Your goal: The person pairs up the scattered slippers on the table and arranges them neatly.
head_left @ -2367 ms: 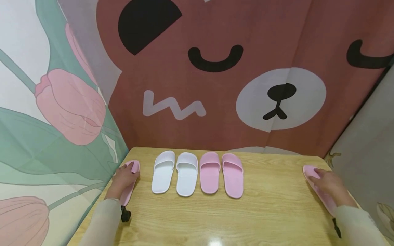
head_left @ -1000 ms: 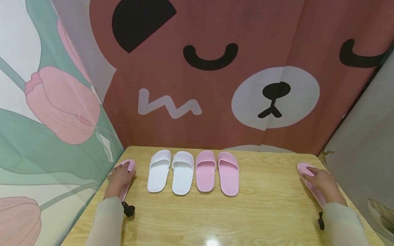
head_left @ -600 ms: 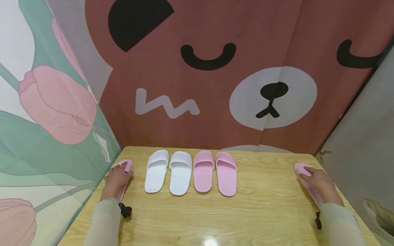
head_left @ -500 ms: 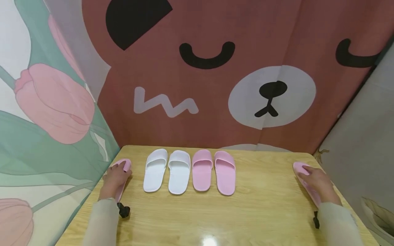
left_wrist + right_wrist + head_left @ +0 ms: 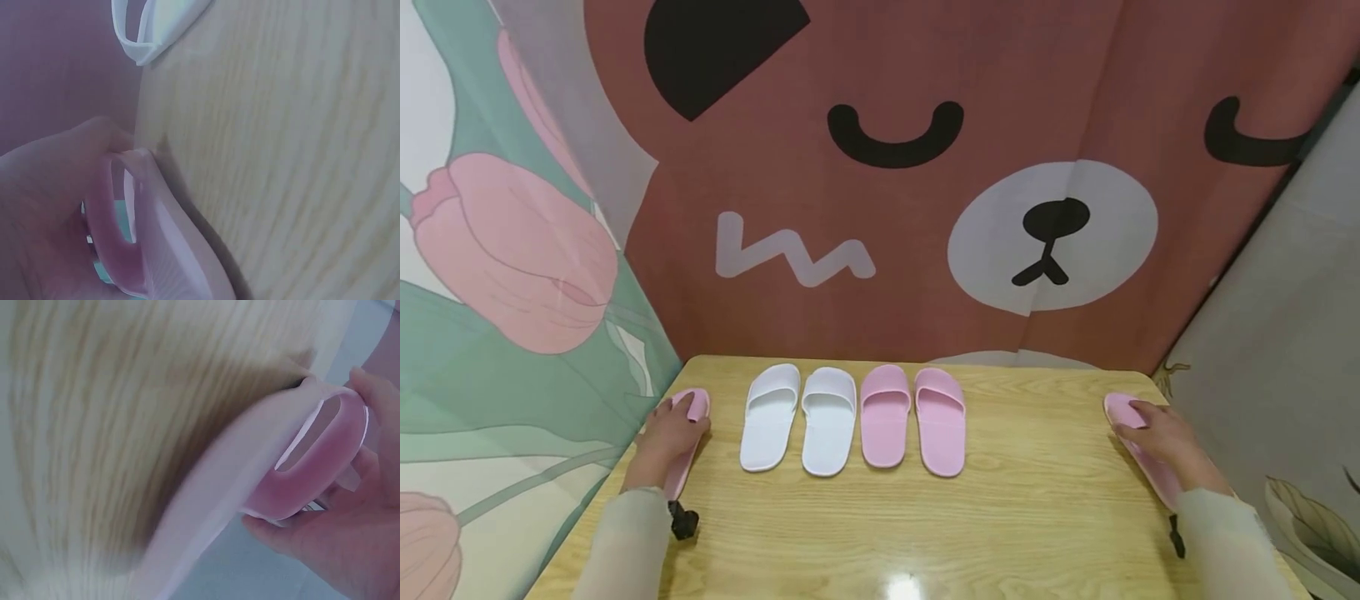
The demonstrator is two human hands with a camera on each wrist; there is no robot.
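Note:
At the table's left edge my left hand (image 5: 664, 435) grips a pink slipper (image 5: 679, 477) by its strap. In the left wrist view, that hand (image 5: 44, 206) wraps round the strap of the slipper (image 5: 178, 256), which is tilted over the wood. My right hand (image 5: 1167, 439) grips another pink slipper (image 5: 1159, 482) along the right edge. The right wrist view has the fingers and thumb of this hand (image 5: 350, 544) about the strap, with the slipper's sole (image 5: 219, 469) beside the tabletop. Between the hands stand a white pair (image 5: 829, 433) and a pink pair (image 5: 885, 425), toes toward the back.
The wooden table (image 5: 880, 525) backs onto a brown bear-print curtain (image 5: 895, 217). A tulip-print curtain (image 5: 512, 250) borders the left side and a pale curtain (image 5: 1277, 333) the right. Black wrist-camera mounts (image 5: 683, 521) hang below the sleeves.
The whole head view has drifted, so table, slippers and hands all appear farther left. Both hands keep their hold on the outer pink slippers; the middle pairs stay in place.

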